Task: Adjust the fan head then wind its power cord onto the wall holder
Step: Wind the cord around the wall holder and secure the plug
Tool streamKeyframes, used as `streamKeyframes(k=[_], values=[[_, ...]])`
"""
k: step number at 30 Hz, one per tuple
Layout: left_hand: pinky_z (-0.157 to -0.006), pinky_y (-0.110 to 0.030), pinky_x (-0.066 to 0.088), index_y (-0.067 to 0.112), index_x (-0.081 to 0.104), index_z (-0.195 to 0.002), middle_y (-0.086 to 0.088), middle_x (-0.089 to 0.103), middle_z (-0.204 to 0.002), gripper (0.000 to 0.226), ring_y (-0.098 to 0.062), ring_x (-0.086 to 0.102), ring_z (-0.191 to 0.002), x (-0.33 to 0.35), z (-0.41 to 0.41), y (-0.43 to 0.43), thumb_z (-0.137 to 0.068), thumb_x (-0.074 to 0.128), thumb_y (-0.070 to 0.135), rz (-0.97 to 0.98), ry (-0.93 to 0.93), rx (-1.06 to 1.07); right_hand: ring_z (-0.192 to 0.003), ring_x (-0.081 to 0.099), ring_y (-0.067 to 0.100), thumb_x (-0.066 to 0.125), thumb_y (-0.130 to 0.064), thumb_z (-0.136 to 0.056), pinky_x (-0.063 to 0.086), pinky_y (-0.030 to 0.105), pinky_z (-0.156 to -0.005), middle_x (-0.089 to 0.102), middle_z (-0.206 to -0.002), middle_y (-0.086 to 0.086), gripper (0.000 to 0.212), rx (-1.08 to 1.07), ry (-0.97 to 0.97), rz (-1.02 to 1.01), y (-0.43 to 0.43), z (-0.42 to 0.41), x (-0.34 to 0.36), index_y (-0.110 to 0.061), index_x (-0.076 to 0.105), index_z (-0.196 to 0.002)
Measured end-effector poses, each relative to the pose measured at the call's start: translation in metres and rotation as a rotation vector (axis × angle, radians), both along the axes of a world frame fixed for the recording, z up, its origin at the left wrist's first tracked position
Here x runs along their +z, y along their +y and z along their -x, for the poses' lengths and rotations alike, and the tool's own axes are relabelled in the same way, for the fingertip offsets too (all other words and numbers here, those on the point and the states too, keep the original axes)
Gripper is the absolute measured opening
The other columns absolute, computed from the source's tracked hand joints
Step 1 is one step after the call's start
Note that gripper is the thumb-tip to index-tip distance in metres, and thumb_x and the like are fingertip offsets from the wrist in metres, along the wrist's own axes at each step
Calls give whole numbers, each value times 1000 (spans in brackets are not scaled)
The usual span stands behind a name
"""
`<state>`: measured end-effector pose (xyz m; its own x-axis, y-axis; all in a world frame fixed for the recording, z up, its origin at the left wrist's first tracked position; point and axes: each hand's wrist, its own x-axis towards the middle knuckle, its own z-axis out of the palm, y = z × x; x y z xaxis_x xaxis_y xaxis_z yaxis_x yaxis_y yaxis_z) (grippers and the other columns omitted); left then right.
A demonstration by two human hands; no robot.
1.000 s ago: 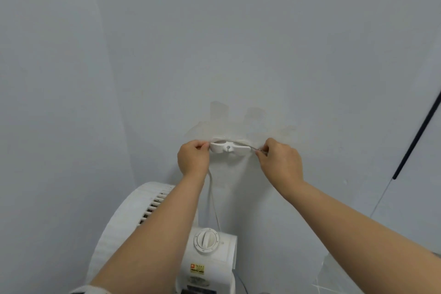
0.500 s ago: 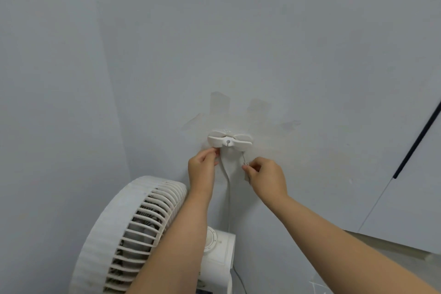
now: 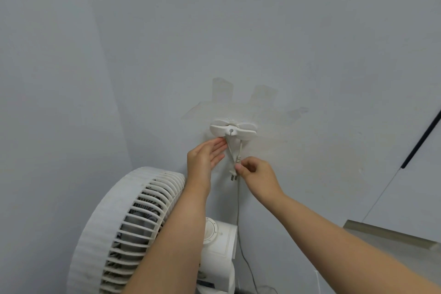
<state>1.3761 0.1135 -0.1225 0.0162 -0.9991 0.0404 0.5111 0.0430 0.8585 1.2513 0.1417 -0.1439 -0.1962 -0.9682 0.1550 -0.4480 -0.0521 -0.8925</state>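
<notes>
A white cord holder (image 3: 233, 131) is fixed to the grey wall, with the white power cord (image 3: 239, 150) wound on it and hanging below. The plug (image 3: 233, 173) dangles at the cord's end, prongs pointing down. My right hand (image 3: 259, 175) pinches the cord just above the plug. My left hand (image 3: 207, 157) is beside the cord with its fingers straight, fingertips just under the holder's left wing. The white fan (image 3: 133, 229) stands at the lower left, its grille tilted up to the left, with a dial on its body.
The room corner runs down the left. A thin cord (image 3: 238, 212) drops along the wall behind the fan body. A dark vertical strip (image 3: 420, 141) and a door or cabinet edge are at the right, with a beige ledge (image 3: 391, 234) below.
Both hands have come down from the holder's ends to below it. The left hand has let go and opened; the right now pinches the cord near the hanging plug. The view has tilted down.
</notes>
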Motion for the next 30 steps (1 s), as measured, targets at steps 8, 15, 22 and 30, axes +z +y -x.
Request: streamKeyframes(k=[8, 15, 22, 30], values=[[-97, -32, 45, 10, 67, -97, -5, 70, -100, 28, -15, 65, -101, -2, -5, 2, -92, 40, 6, 52, -103, -27, -72, 59, 12, 66, -13, -85, 46, 20, -75, 65, -73, 1, 13, 54, -178, -42, -2, -2, 2, -8, 67, -73], [-100, -35, 43, 13, 66, -97, -1, 71, -96, 29, -14, 64, -105, -3, -7, 3, -92, 38, 8, 67, -125, -37, -68, 55, 7, 66, -13, -86, 42, 14, -68, 62, -66, -1, 24, 47, -370, -98, 2, -10, 1, -14, 63, -62], [-88, -30, 44, 19, 69, -95, 2, 71, -101, 23, -14, 63, -104, -4, -8, 2, -89, 52, 6, 84, -209, -63, -63, 53, 8, 67, -17, -85, 41, 10, -59, 60, -65, -1, 25, 8, -310, -80, 2, -10, -1, -15, 62, -61], [-73, -16, 50, 12, 67, -106, 10, 69, -93, 26, 6, 64, -80, -3, -3, 3, -83, 62, 0, 102, -306, -22, -70, 65, 18, 49, -7, -95, 48, 20, -65, 65, -79, 10, 17, -46, -402, -142, 4, 2, -7, -6, 63, -85]])
